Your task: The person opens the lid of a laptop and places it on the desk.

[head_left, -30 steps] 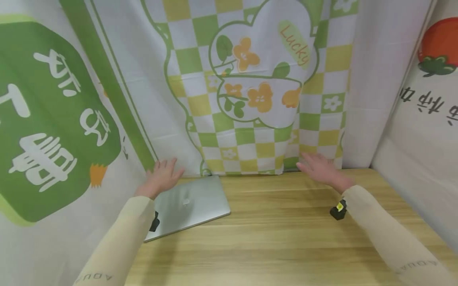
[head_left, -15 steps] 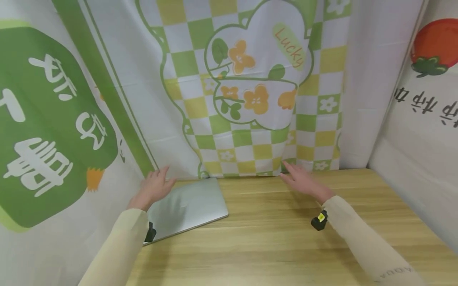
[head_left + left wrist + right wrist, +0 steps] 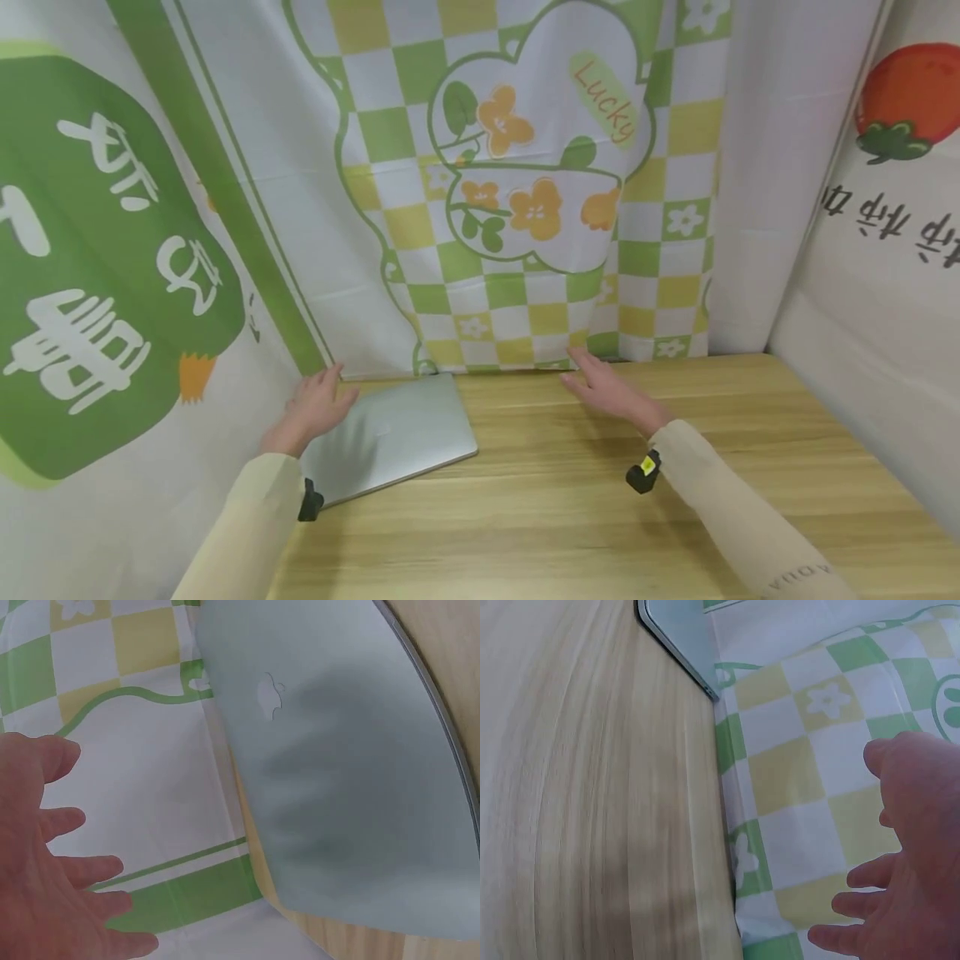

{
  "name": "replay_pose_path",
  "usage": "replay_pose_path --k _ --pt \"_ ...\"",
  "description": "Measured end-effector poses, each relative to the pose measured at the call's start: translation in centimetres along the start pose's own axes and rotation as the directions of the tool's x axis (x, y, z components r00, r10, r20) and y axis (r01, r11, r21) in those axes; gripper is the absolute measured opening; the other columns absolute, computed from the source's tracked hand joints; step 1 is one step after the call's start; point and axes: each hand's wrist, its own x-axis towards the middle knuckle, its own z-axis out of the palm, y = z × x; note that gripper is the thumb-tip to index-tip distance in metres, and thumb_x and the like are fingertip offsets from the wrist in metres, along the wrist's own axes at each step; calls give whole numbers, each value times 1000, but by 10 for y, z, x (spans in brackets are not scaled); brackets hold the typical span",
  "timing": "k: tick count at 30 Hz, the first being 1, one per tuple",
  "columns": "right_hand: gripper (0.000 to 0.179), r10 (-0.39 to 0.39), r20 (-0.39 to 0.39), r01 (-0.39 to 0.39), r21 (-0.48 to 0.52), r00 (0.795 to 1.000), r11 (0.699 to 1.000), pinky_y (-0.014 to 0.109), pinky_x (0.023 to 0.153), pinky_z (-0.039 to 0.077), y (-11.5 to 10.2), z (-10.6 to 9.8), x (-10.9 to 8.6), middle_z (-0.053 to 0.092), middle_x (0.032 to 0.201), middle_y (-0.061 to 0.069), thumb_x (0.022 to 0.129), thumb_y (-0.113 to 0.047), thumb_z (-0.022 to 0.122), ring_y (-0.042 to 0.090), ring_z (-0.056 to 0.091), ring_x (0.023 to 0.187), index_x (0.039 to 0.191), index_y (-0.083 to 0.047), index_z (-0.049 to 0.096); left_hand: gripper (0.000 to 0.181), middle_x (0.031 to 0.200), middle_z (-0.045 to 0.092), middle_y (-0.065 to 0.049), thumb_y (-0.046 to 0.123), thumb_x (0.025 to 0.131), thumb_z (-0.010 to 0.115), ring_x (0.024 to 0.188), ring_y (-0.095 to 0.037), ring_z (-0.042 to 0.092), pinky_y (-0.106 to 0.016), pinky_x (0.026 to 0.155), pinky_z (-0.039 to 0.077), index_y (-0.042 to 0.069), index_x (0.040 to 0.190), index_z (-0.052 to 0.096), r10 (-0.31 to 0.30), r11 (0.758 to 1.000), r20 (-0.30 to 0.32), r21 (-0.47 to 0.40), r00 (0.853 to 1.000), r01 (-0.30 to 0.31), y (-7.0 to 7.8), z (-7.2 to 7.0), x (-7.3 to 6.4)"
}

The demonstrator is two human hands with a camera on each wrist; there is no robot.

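A closed silver laptop [image 3: 420, 425] lies at an angle on the left part of the wooden table [image 3: 540, 517], its lid logo showing in the left wrist view. Above the laptop's left side hovers my left hand [image 3: 313, 410], fingers spread and holding nothing; its shadow falls across the lid [image 3: 337, 765]. My right hand [image 3: 611, 393] is held over the table's back edge, to the right of the laptop and apart from it. Its fingers are extended, with nothing in them, near the checkered cloth [image 3: 787, 772].
The green, yellow and white curtain [image 3: 495, 292] hangs along the table's back edge. A white cloth wall with a green printed patch [image 3: 112, 250] stands close on the left. Another white cloth wall with a red fruit print [image 3: 907, 100] bounds the right side.
My right hand has moved left and slightly down, towards the laptop. The left hand has shifted a little left and down. The laptop stays in its place.
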Motion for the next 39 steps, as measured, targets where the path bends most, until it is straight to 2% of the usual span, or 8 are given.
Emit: replay_pose_path --k 4,10,20,24,29,32,36,39 --pt "71 -26 1 26 8 1000 1000 59 120 20 -7 9 4 18 162 22 105 -41 41 44 22 147 157 -4 12 73 155 19 -36 45 103 36 139 -59 18 -82 102 18 -2 154 15 -7 1000 0 -21 1000 7 -3 4 -1" --pt "68 -75 -19 76 23 997 997 58 120 23 -14 24 9 24 158 29 104 -32 45 46 26 145 154 6 17 72 154 20 -37 40 103 39 140 -58 18 -78 106 21 -4 154 15 -16 999 2 -35 1000 16 -13 9 -5" --pt "69 -22 61 19 53 998 998 51 118 32 -30 45 12 31 158 23 103 -35 48 39 39 141 156 -3 17 69 153 22 -38 32 102 44 138 -58 24 -68 114 22 -11 150 18 35 995 -37 -90 999 -38 -34 21 -10" --pt "67 -16 90 8 91 996 996 50 113 39 -41 58 11 36 156 21 103 -33 48 37 46 136 156 -5 19 71 149 23 -42 32 102 44 135 -60 26 -68 112 24 -15 148 18 13 996 3 -89 1000 -13 -47 27 -17" --pt "63 -67 54 62 88 996 994 49 105 48 -48 74 13 44 148 25 101 -29 50 39 55 126 152 0 26 70 146 24 -46 30 103 42 133 -61 28 -68 112 26 -19 146 16 -32 995 66 -96 997 38 -63 38 -21" --pt "63 -62 70 54 117 996 992 50 106 47 -53 80 11 45 148 27 101 -29 50 40 54 127 153 -2 25 70 147 21 -46 30 104 41 135 -61 25 -68 112 24 -18 147 13 -51 991 87 -122 995 61 -68 43 -23" --pt "64 -13 104 -3 154 994 988 51 107 46 -57 87 8 45 148 26 102 -32 48 38 53 129 155 -6 23 70 148 19 -46 28 104 41 136 -60 23 -67 113 23 -19 147 13 -44 987 74 -150 996 54 -72 48 -26" --pt "64 1 102 -14 134 995 991 48 102 50 -60 94 10 53 141 25 101 -34 48 34 58 123 154 -6 24 70 147 17 -47 26 103 41 136 -61 20 -67 114 20 -21 146 12 -51 985 69 -164 996 62 -76 51 -27"
